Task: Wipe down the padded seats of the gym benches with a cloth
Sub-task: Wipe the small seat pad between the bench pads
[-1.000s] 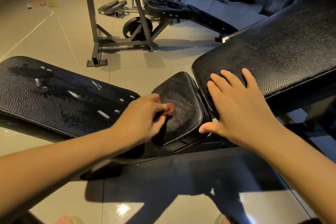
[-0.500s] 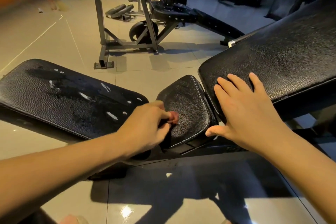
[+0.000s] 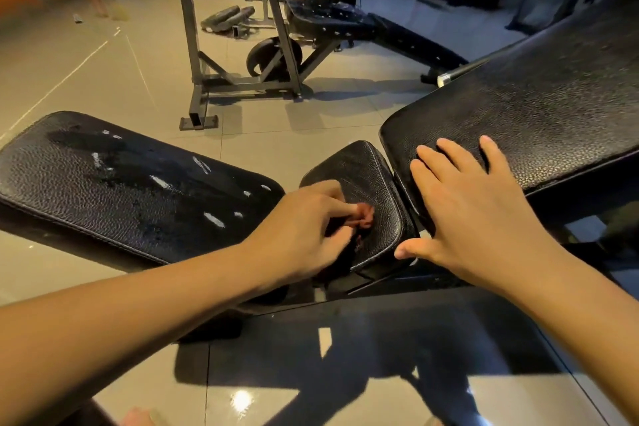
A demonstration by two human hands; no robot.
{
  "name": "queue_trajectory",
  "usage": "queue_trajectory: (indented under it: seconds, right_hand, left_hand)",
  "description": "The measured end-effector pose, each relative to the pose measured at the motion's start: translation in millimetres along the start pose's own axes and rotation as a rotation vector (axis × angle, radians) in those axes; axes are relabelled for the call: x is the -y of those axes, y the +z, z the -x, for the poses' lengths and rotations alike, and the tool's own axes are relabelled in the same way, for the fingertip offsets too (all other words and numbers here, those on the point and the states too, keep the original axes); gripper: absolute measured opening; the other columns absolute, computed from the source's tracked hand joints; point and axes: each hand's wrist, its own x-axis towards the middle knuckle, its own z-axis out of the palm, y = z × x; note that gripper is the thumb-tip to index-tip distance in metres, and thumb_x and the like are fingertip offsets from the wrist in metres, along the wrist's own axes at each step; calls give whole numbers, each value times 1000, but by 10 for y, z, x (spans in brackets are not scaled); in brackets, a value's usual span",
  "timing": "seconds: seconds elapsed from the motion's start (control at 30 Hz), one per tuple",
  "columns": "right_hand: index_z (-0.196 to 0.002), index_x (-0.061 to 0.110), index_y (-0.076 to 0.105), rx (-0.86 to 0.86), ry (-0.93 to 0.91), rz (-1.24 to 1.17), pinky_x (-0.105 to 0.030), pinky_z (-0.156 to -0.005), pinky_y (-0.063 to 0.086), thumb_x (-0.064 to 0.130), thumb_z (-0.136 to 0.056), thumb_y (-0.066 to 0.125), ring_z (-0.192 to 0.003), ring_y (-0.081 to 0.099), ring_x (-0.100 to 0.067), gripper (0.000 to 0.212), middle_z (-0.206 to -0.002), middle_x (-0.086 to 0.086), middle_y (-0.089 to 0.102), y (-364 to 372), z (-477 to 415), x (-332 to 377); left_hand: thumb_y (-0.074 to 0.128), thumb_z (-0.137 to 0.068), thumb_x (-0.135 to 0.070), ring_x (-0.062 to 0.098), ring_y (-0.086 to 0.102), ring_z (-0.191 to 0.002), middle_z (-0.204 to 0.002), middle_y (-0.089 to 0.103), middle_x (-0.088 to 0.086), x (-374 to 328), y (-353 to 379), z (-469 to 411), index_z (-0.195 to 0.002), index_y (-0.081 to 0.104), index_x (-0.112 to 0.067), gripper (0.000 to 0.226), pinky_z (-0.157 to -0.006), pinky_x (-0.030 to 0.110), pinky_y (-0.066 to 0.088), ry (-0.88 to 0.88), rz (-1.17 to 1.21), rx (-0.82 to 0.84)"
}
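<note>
Plainly a soft, light job. Small reddish cloth (image 3: 364,216) bunched between the curled thumb and fingertips of the left grip (image 3: 304,228), pressed on the near half of the small seat pad (image 3: 359,166). Right grip (image 3: 473,218) flat, fingers spread, holding nothing, resting on the lower end of the inclined pad (image 3: 536,107). Probably limp and damp, so apt to slip from a loose pinch; best wadded into the palm. Padding likely firm yet yielding, slick where wet, as on the streaked long pad (image 3: 103,180) at left.

Left hand (image 3: 301,235) curled in a pinch on the cloth (image 3: 365,215); right hand (image 3: 477,218) flat, fingers spread.
</note>
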Motion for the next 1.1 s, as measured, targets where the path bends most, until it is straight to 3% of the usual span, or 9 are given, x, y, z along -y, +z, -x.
queue_trajectory:
  seconds: [0.13, 0.33, 0.4, 0.5, 0.57, 0.7, 0.87, 1.03, 1.1]
  right_hand:
    - [-139, 1, 55, 13, 1, -10, -67, -115, 28, 83, -54, 71, -142, 44, -38, 120, -147, -18, 53, -10, 4, 6]
    - [-136, 0, 58, -11, -2, -18, -68, -113, 30, 81, -52, 76, -139, 47, -39, 119, -144, -20, 56, 15, 4, -3]
    - [-137, -1, 58, -8, 1, -15, -68, -113, 30, 81, -52, 76, -139, 47, -39, 119, -144, -20, 55, 10, 6, 0]
    - [-136, -1, 58, -12, 0, -31, -69, -112, 30, 80, -52, 77, -139, 47, -40, 118, -144, -20, 56, 0, 17, 3]
    - [-134, -2, 59, -20, -5, -31, -70, -112, 31, 79, -52, 78, -138, 48, -41, 117, -143, -20, 57, 14, 22, 3]
    - [-133, -2, 60, -29, -4, -26, -70, -111, 31, 79, -52, 77, -137, 48, -41, 116, -142, -21, 57, 18, 11, 6]
    - [-135, 0, 58, -9, 0, -17, -69, -112, 31, 81, -53, 74, -139, 47, -40, 117, -144, -19, 56, -9, 12, 9]
    - [-135, -1, 58, -11, -2, -19, -69, -112, 30, 81, -52, 75, -139, 47, -40, 118, -144, -20, 56, 8, 5, 3]
    - [-136, -1, 58, -11, 2, -14, -70, -112, 30, 81, -52, 75, -138, 47, -40, 118, -143, -20, 56, 11, 3, -1]
  left_hand:
    - [63, -96, -30, 19, 58, -85, -94, 65, 2, 520, 85, -287, -117, 77, -19, 28, -71, 26, 34, -365, -123, -88]
    - [67, -93, -29, 1, 51, -70, -92, 59, -8, 99, -8, -190, -115, 76, -32, 24, -61, 20, 34, -23, 40, -12]
    - [66, -94, -29, 5, 52, -73, -93, 60, -4, 275, 58, -340, -115, 77, -27, 23, -63, 24, 33, -127, -55, -41]
    - [63, -94, -27, 25, 61, -86, -86, 62, 2, 642, 55, -496, -105, 80, -16, 22, -66, 30, 31, -382, -135, -64]
    - [65, -93, -27, 21, 59, -81, -86, 61, -1, 601, 6, -491, -105, 81, -19, 21, -64, 31, 31, -331, -116, -31]
    - [70, -92, -27, 9, 56, -78, -93, 62, -5, 210, -47, -391, -112, 78, -27, 22, -65, 33, 44, -50, 23, 10]
    - [65, -93, -27, 30, 64, -90, -88, 67, 6, 624, 63, -627, -102, 80, -15, 21, -68, 30, 37, -415, -97, -91]
    - [70, -92, -28, 13, 59, -85, -93, 62, -5, 248, -35, -518, -113, 77, -27, 22, -69, 31, 46, -118, 47, -16]
    - [70, -93, -28, 15, 60, -86, -93, 64, -3, 284, -1, -588, -113, 77, -25, 23, -71, 34, 47, -153, 23, -32]
